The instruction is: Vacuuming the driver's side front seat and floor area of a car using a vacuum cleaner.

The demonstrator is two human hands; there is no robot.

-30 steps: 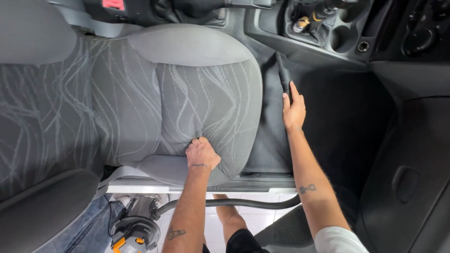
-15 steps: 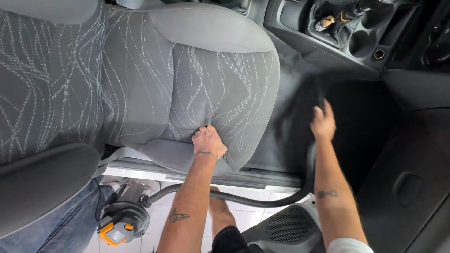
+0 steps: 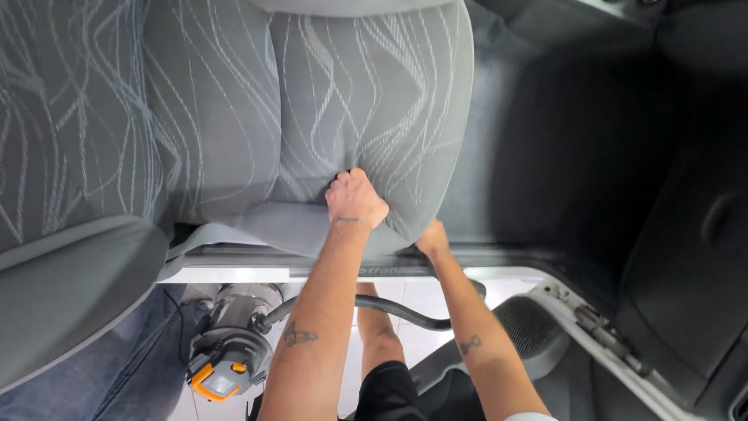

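Inside a car, the left hand presses as a closed fist on the grey patterned fabric seat cushion, near its front edge. The right hand grips that edge's right corner, fingers hidden; it might slip off. The black vacuum hose hangs below.

A car interior seen from above, with a dark carpeted footwell at right. Below the door sill, a brightly lit white tiled floor shows outside.

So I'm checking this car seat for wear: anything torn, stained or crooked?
Nothing stands out. The grey patterned seat cushion shows no tear or stain; the left hand presses its front edge, the right hand reaches under it. The vacuum stands upright outside.
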